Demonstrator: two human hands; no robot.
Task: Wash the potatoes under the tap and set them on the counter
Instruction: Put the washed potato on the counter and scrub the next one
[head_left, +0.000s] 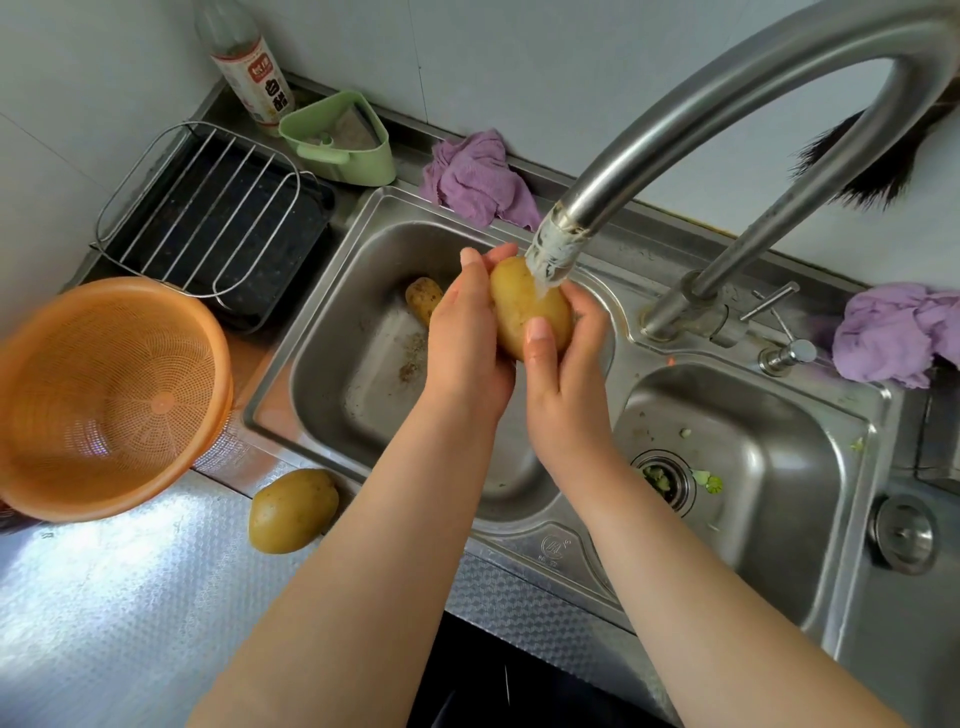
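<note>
You have the potato (527, 306) cupped between both hands right under the mouth of the tap (551, 254), over the left basin of the sink (363, 364), so the running water strikes its upper end and any dirt falls into the basin and not on the counter. Your left hand (465, 343) wraps it from the side with the fingers curled behind, and your right hand (563, 374) closes round the other side with the thumb (537, 332) pressed flat on the skin, which looks like a rubbing hold as much as a carrying one. A second potato (423, 299), still dusty by the look of it, lies on the basin floor just behind your left hand, waiting its turn. A third potato (292, 510) rests on the counter (130, 597) just beside the sink's front rim, and I judge that one already washed and set down.

The counter is patterned metal with a bright glare on it. An orange colander (111, 395) stands empty at the left, a wire rack (208, 213) on a dark tray behind it. The right basin (753, 467) holds green scraps near its drain. Purple cloths (480, 179) lie along the back edge against a pale wall
</note>
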